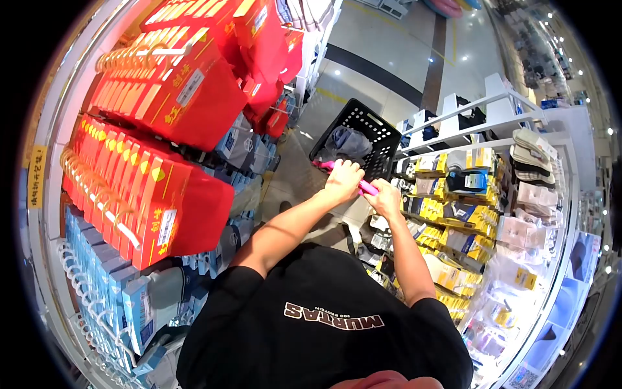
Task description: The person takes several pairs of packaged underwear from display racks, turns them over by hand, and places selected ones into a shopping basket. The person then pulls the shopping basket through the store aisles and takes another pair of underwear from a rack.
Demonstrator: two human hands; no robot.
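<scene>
Both of my hands are wrapped round the pink handle [368, 188] of a black shopping basket [383, 150]. My left hand [344, 179] grips it on the left, and my right hand [386, 197] closes on its right end. The basket has perforated walls and is in front of me, above the floor or on it; I cannot tell which. Inside lies a bundle of dark grey cloth [348, 142], its exact kind unclear. Another bit of pink [322, 165] shows by the basket's near left corner.
Red packaged goods [194, 214] hang on hooks to the left, above light blue packs [129, 292]. Packs of socks [466, 214] with yellow labels fill the rack on the right. Between the racks runs a tiled aisle floor [382, 45].
</scene>
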